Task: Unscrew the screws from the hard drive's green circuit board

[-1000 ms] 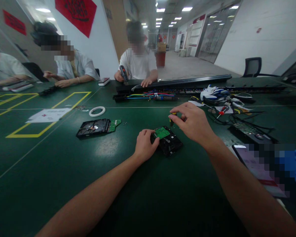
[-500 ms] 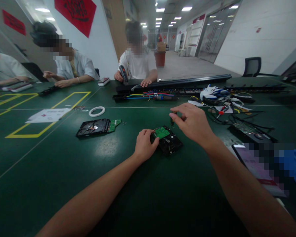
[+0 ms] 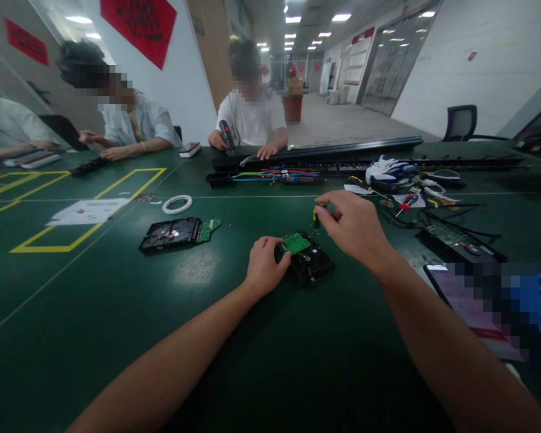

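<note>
A black hard drive [image 3: 314,264] with a green circuit board [image 3: 296,243] lies on the green table. My left hand [image 3: 267,264] grips the drive's left side, thumb and fingers closed on its edge. Above the drive's far edge, my right hand [image 3: 352,221] pinches a small screwdriver [image 3: 316,218] with a yellow and black handle. It stands nearly upright, its tip down at the edge of the board; whether it sits in a screw is too small to tell. Tiny screws lie just beyond the drive.
At left lie another hard drive [image 3: 171,233] with its board sticking out, a white tape ring [image 3: 177,204] and papers [image 3: 89,211]. To the right are gloves [image 3: 390,171], a red-handled screwdriver [image 3: 404,206], cables, another drive [image 3: 462,240] and a phone [image 3: 466,307]. Across the table a person holds a power screwdriver [image 3: 226,135].
The screwdriver has turned slightly in my right fingers, showing more of its yellow handle. My right hand has shifted a little; my left hand and the drive have stayed put.
</note>
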`<act>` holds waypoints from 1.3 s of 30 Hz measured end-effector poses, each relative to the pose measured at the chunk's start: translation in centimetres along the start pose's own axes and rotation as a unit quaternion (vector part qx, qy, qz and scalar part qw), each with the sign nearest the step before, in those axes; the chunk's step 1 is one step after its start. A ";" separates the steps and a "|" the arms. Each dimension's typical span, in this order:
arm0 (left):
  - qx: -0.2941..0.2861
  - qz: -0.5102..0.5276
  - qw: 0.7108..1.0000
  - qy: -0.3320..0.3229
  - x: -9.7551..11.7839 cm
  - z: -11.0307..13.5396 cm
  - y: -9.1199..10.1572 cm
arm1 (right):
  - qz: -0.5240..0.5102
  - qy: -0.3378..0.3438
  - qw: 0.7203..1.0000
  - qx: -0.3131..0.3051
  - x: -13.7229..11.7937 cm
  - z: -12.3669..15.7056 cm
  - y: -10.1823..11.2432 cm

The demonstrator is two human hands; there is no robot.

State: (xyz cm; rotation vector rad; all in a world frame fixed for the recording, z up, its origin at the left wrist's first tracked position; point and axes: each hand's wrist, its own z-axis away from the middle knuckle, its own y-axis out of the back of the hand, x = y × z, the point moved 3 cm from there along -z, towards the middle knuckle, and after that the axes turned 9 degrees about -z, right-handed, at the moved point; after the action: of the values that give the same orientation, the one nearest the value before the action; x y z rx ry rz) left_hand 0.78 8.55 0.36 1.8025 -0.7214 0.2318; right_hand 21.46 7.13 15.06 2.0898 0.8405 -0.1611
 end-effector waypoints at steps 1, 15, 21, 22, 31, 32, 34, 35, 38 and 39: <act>0.001 0.001 1.000 -0.001 0.0 0.0 0.0 | -0.001 0.000 1.000 -0.001 -0.1 0.0 0.0; 0.000 -0.004 1.000 -0.007 0.1 0.0 0.1 | -0.013 -0.002 0.999 -0.040 -0.4 0.0 0.4; 0.001 -0.004 1.000 -0.010 0.1 -0.1 0.1 | -0.015 -0.009 1.000 -0.014 -0.7 -0.1 0.3; 0.001 -0.003 1.000 -0.012 0.0 -0.1 0.1 | -0.008 -0.012 1.000 -0.011 -0.7 0.0 0.3; -0.003 -0.009 1.000 -0.001 -0.1 -0.1 -0.1 | -0.004 -0.011 1.000 -0.023 -0.3 0.0 0.3; -0.002 -0.008 1.000 -0.002 -0.1 -0.1 -0.1 | -0.004 -0.007 1.000 -0.024 -0.4 0.0 0.3; -0.001 -0.009 1.000 -0.003 -0.1 0.0 -0.1 | 0.004 -0.001 1.000 -0.028 -0.5 0.0 0.3; -0.001 -0.009 1.000 -0.003 -0.1 0.0 0.0 | 0.011 -0.002 0.999 -0.031 -0.5 0.1 0.3; -0.002 -0.011 1.000 -0.002 -0.1 0.0 0.0 | 0.028 -0.014 0.999 -0.031 -0.4 0.1 0.3; -0.003 -0.011 1.000 -0.001 -0.1 0.0 0.0 | 0.031 -0.018 0.999 -0.027 -0.4 0.1 0.3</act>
State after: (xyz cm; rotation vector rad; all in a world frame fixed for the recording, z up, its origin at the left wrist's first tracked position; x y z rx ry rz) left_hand 0.74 8.63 0.30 1.8042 -0.7021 0.2124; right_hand 21.36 6.70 15.34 2.0535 0.7487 -0.1407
